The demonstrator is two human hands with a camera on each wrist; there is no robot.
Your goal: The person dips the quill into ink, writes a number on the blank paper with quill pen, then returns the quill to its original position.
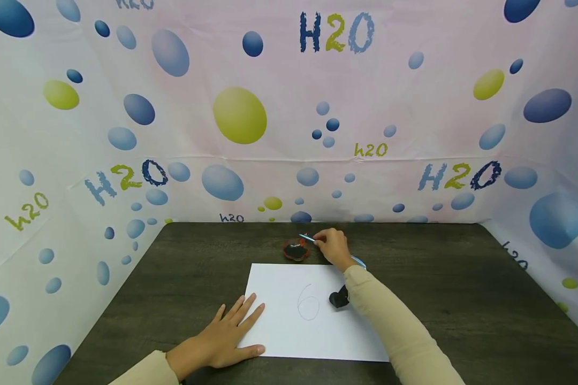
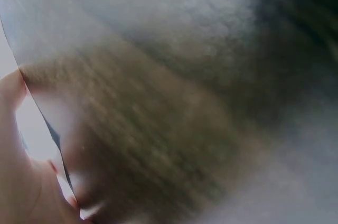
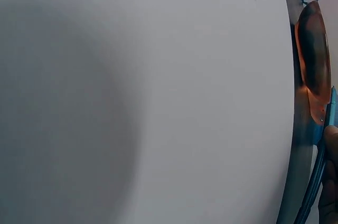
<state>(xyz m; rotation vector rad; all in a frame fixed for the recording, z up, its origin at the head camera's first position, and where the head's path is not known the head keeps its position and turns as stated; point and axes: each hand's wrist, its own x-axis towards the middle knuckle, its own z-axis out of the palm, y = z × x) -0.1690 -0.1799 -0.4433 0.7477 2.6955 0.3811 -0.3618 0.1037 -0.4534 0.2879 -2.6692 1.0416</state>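
A white sheet of paper (image 1: 274,326) lies on the dark table, a thin-lined figure 6 (image 1: 309,310) drawn on it. My left hand (image 1: 228,334) rests on its left edge, fingers spread and straight. Beyond the far edge of the sheet, my right hand (image 1: 333,247) pinches a slim blue pen or pencil (image 1: 307,237), whose tip points left. The hand hides its middle; its other end shows past the wrist. Just beside the tip is a small red-rimmed object with a dark, shiny middle (image 1: 296,250); its kind is unclear. The right wrist view shows it edge-on (image 3: 314,49).
The dark wooden table (image 1: 197,251) reaches back to a white backdrop (image 1: 289,69) printed with dots and H2O lettering. A black wrist camera (image 1: 339,298) hangs over the sheet under the right sleeve. In the left wrist view the table surface (image 2: 158,118) is blurred.
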